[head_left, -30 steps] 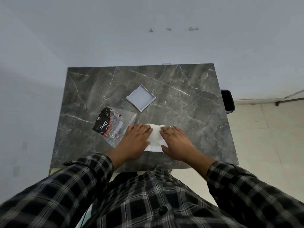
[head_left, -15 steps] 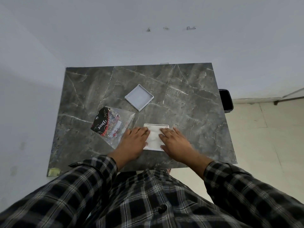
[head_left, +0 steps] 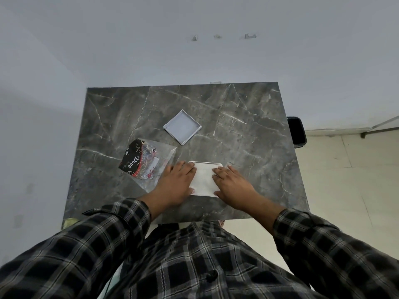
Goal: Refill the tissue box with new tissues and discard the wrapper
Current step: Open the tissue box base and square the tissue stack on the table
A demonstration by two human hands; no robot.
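A white stack of tissues (head_left: 204, 180) lies in a low white box near the table's front edge. My left hand (head_left: 176, 183) rests flat on its left side and my right hand (head_left: 232, 184) flat on its right side, fingers pointing away from me. The box's rim shows as a thin white line at the far side. A square white lid (head_left: 182, 126) lies upside down farther back. The clear plastic wrapper (head_left: 145, 161) with black and red print lies left of my left hand, partly under it.
The dark marble table (head_left: 248, 130) stands against a white wall. A black bin (head_left: 296, 131) sits on the floor off the table's right edge. Tiled floor lies to the right.
Both hands have stayed on the tissues, shifting only slightly. The tissue stack looks flatter and squarer, and the box rim now shows at its far edge.
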